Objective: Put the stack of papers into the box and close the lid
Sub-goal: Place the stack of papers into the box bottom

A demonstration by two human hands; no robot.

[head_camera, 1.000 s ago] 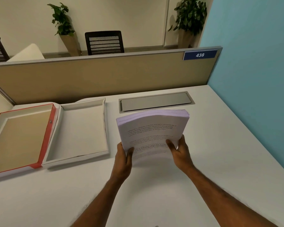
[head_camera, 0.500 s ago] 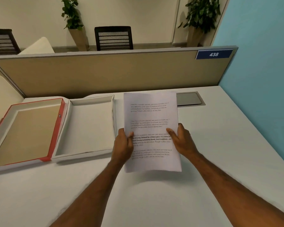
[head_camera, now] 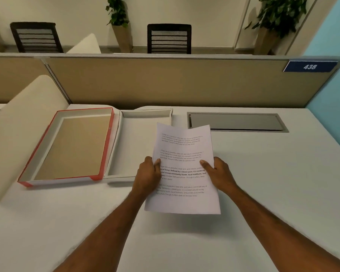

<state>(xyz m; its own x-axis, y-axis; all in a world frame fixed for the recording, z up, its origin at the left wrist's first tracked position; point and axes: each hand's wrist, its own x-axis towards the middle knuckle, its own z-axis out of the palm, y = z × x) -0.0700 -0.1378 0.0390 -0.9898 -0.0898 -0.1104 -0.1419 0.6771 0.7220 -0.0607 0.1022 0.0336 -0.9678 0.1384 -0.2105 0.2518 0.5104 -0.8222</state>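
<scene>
A stack of white printed papers hangs flat above the desk, printed side up, its far left corner over the box. My left hand grips its left edge and my right hand its right edge, thumbs on top. The open white box lies just left of the papers, empty. Joined to its left side, the red-edged lid lies open, brown inside facing up.
A grey cable hatch is set into the white desk at the back right. A beige partition closes the far edge, a blue wall the right. A cream curved panel rises at the left.
The papers went from tilted up on edge to lying flat, and have shifted left toward the box. Both hands keep their hold.
</scene>
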